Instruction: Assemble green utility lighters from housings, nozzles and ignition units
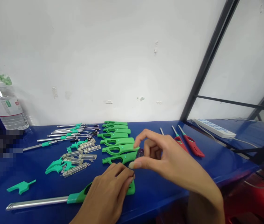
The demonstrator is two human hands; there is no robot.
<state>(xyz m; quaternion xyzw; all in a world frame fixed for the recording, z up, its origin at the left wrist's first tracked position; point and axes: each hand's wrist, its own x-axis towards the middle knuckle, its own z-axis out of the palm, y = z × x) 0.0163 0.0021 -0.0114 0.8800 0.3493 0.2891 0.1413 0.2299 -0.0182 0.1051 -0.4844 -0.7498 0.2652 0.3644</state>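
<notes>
My left hand [108,189] lies over a green lighter body [131,188] near the front edge, its fingers wrapped round the handle. A silver metal tube [38,202] with a teal collar sticks out of that body to the left. Just above and to the right, my right hand [160,152] is curled, with a small dark purple piece [140,152] between thumb and index finger. Behind my hands lies a column of green handle shells [116,150]. To their left are clear fuel tanks [75,169], teal triggers [55,165] and metal tubes with wires [63,137].
Red lighters [193,145] lie at the right of the blue table [155,193], near a white power strip [213,128] with a cable. A water bottle [8,107] stands at the back left. A dark metal frame [206,62] rises at the right.
</notes>
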